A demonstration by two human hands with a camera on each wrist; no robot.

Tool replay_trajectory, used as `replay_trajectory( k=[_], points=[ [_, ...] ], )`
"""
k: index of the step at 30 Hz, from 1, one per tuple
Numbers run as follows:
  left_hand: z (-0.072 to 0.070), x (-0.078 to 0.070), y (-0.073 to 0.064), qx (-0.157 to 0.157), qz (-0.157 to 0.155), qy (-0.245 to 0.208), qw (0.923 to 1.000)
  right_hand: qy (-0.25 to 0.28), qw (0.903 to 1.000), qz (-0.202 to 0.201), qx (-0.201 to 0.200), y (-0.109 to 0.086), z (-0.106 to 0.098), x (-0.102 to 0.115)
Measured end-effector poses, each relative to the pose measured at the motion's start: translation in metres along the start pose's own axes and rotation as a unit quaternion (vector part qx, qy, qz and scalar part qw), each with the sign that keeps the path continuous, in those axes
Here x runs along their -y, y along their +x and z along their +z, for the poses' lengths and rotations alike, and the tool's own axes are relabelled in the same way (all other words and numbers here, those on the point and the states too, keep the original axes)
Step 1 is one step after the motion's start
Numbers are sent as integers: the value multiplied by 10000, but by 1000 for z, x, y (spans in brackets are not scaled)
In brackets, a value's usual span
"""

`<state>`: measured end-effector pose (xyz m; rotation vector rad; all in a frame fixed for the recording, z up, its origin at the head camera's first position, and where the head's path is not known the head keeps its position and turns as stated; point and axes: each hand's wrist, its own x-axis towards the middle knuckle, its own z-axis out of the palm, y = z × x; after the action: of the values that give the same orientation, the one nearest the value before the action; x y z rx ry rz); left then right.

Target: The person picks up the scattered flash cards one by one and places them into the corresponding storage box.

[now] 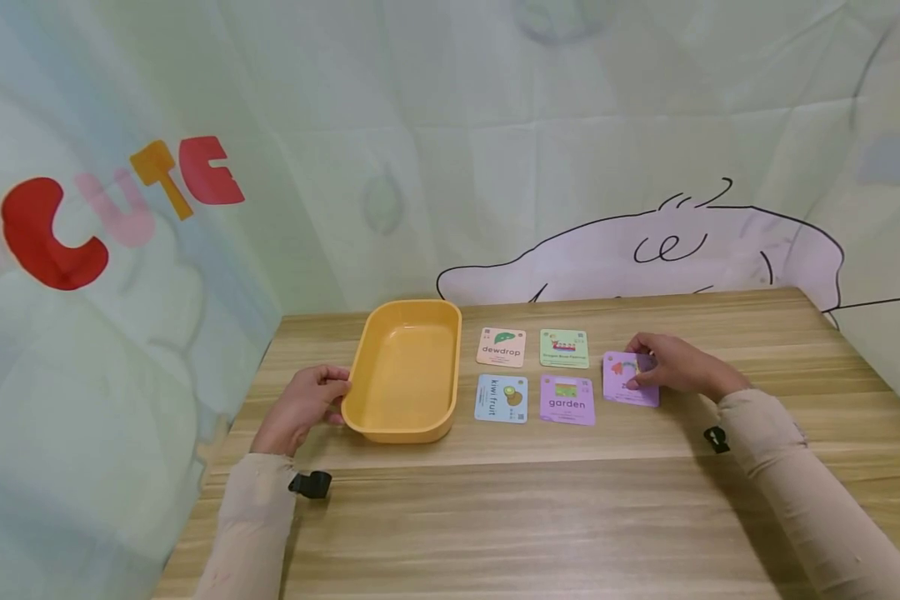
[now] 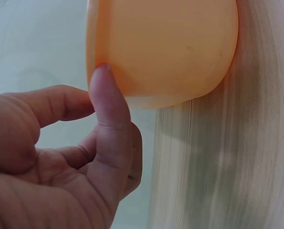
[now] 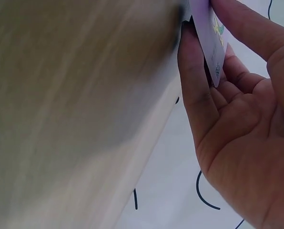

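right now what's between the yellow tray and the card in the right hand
The head view shows the dewdrop card, green card, kiwi fruit card and garden card lying between them.

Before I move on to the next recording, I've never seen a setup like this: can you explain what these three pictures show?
There is no machine here: a person works at a table with two bare hands. The wide picture comes from a camera on the person's head, looking forward and down. The two close ones come from a camera on each wrist, one showing the left hand, the other the right hand.

On the table stands a yellow tray, with four cards beside it: dewdrop, a green one, kiwi fruit and garden. The left hand holds the tray by its rim. The right hand pinches a fifth card, purple and partly covered, so I cannot read its word.
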<state>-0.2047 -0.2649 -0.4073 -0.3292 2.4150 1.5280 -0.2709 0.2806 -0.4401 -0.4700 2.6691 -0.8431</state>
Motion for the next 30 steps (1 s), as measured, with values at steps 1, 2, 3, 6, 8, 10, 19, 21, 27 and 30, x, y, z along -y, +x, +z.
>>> replay_trajectory(
  k=[1,2,3,6,8,10,19,21,27,30],
  points=[
    [0,0,0,0,-6,-5,10000,31,10000,-26,4,-1,0,0],
    [0,0,0,-2,-13,-8,10000,69,10000,-53,6,-1,0,0],
    [0,0,0,-4,-23,-9,10000,85,9999,-82,2,-1,0,0],
    [0,0,0,-1,-28,-16,10000,118,9998,-152,-6,-3,0,0],
    [0,0,-1,3,-25,-10,10000,118,9997,-203,-18,-4,0,0],
    [0,0,-1,6,-18,-11,10000,105,9996,-259,-36,-4,1,-1],
    [0,0,0,-4,-51,9,10000,289,9995,-96,6,-9,2,0],
    [0,1,1,-16,-70,24,10000,327,9995,-46,12,-10,2,1],
    [0,1,0,-8,-79,15,10000,358,9991,-174,-109,-12,2,0],
    [0,0,0,-8,-81,6,10000,396,9988,-249,-155,-12,2,-2]
  ],
)
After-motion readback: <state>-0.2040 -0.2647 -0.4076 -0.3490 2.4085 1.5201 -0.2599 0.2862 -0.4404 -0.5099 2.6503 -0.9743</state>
